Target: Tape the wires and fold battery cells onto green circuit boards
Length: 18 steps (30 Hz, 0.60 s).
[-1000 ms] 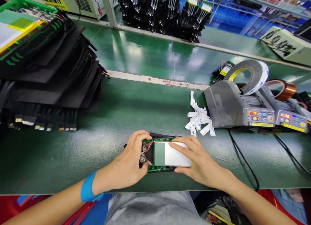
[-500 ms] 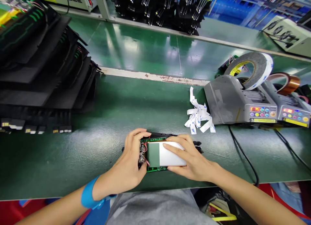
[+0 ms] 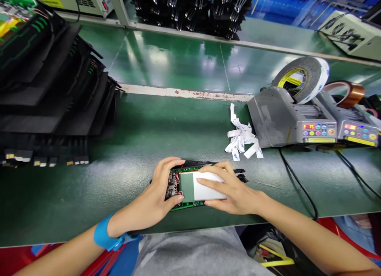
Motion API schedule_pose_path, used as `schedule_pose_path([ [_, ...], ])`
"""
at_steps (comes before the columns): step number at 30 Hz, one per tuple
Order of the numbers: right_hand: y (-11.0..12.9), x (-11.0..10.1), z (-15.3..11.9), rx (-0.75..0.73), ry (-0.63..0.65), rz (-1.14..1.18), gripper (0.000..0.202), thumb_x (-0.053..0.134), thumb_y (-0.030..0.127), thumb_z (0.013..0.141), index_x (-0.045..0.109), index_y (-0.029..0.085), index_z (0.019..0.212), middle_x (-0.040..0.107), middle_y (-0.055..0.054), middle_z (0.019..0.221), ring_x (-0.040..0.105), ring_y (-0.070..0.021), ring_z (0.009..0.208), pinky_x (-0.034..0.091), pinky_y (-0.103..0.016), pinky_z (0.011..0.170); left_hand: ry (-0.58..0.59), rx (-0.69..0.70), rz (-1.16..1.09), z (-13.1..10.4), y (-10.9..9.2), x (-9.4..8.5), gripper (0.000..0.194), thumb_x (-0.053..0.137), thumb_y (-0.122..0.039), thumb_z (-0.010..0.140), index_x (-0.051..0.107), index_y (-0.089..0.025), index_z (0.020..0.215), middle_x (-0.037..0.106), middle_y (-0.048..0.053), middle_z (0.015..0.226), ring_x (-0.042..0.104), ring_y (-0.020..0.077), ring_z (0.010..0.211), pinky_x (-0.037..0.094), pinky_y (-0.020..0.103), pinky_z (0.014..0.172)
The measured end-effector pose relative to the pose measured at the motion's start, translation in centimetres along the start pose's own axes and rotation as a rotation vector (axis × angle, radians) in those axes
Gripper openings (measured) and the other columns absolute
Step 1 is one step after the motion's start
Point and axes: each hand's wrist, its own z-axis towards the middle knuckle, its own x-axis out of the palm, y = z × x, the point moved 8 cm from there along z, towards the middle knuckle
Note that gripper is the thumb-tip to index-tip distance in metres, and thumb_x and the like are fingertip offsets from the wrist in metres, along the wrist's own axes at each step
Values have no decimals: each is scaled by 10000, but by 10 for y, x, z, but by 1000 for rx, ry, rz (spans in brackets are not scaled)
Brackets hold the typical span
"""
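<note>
A flat silver pouch battery with a dull green strip at its left end lies over a green circuit board. The board sits in a black housing on the bench in front of me. My left hand grips the left end of this assembly, fingers at the far edge and thumb tip by the strip's near corner. Small components and red wires show beside that thumb. My right hand is closed around the battery's right end, two fingers on top and the thumb at its near edge.
White adhesive strips lie in a heap beyond my right hand. Two grey tape dispensers with rolls stand at the right, cables hanging toward the front edge. Black panels are stacked at the left. A raised ledge runs behind.
My left thumb has shifted from the assembly's near edge up to the battery's green strip. Both hands keep their hold, and the camera view has moved slightly.
</note>
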Motion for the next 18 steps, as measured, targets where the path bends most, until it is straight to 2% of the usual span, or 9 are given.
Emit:
schedule_pose_path([
  [11, -1, -2, -2, -31, -60, 35, 453, 611, 288, 885, 464, 153, 1292, 485, -171, 1312, 471, -233, 1146, 374, -415, 895, -98, -19, -26, -2, -5, -1, 626, 498, -113, 821, 232, -342, 1338, 274, 55, 1353, 295, 231, 1320, 303, 504, 1137],
  [18, -1, -4, -4, -24, -83, 62, 462, 624, 279, 873, 467, 156, 1290, 481, -165, 1322, 454, -237, 1151, 370, -418, 907, -354, -89, 51, -3, -10, 1, 599, 473, 2, 684, 355, -291, 1192, 346, 52, 1204, 388, 239, 1210, 335, 531, 1090],
])
